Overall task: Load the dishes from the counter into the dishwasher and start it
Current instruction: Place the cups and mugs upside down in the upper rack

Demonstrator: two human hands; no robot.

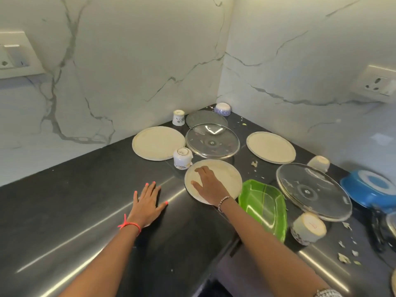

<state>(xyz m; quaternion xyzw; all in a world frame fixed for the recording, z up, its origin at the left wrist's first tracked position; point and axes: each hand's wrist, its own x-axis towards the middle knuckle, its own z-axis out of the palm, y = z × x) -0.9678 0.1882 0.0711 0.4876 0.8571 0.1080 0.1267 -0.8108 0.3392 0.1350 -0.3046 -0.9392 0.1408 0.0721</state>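
Item under handling: the nearest cream plate (228,175), lying flat on the dark desk (85,200) close to its front edge. The right hand (209,185) is over the plate's near-left part, fingers loosely spread and uncurled, gripping nothing. Whether the fingertips rest on the plate or hover just above it cannot be told. The left hand (149,201) lies flat on the desk, fingers spread, apart from the plate.

Assessment: the step in hand appears to be lifting this plate. A flat plate offers no purchase from above. Sound practice would be to draw it towards the desk edge until the rim overhangs, then pinch the rim with thumb on top and fingers beneath.

Hazards: an upturned cup (182,158) stands just beside the plate's far-left rim, and a green tray (264,205) touches or nearly touches its right side. A glass lid (212,141) lies just beyond. Food scraps (345,257) lie scattered to the right. The dishwasher is not in view.
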